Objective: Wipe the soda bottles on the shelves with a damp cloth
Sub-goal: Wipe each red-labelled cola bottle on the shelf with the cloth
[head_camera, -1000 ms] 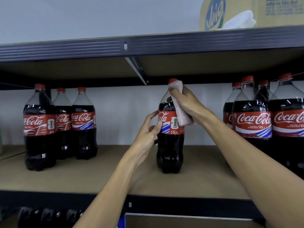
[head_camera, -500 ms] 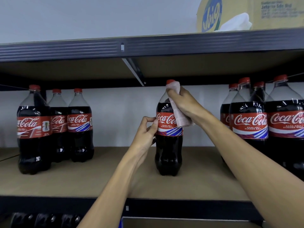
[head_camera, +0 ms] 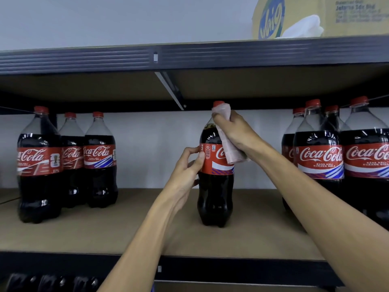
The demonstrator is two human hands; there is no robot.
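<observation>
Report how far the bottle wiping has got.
Done: nothing shows which bottles are already wiped. In hand: the left hand grips the middle bottle at its label; the right hand holds the cloth against its neck. Left: unclear for the three bottles on the left and the group on the right.

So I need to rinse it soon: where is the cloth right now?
In the head view the pink cloth is just right of centre, gripped by the right hand against the neck of the lone middle bottle.
</observation>
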